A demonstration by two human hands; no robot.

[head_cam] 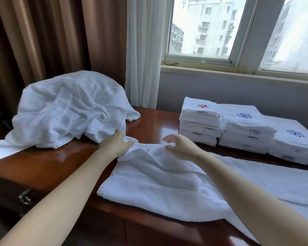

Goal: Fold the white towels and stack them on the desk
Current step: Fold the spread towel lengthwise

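Observation:
A white towel (167, 185) lies spread across the glossy brown desk (48, 164), its far left corner raised. My left hand (116, 142) pinches that corner between thumb and fingers. My right hand (180, 145) hovers just above the towel's far edge, fingers loosely curled and holding nothing. A crumpled heap of white towels (68, 109) sits at the desk's back left. At the back right stand three stacks of folded white towels: one with a red emblem (200, 119), and two with blue emblems (245, 128) (295, 141).
Brown curtains (43, 36) and a white sheer curtain (142, 50) hang behind the desk. A window (220, 29) with a sill runs along the back right. A drawer handle (24, 197) shows on the desk front at lower left.

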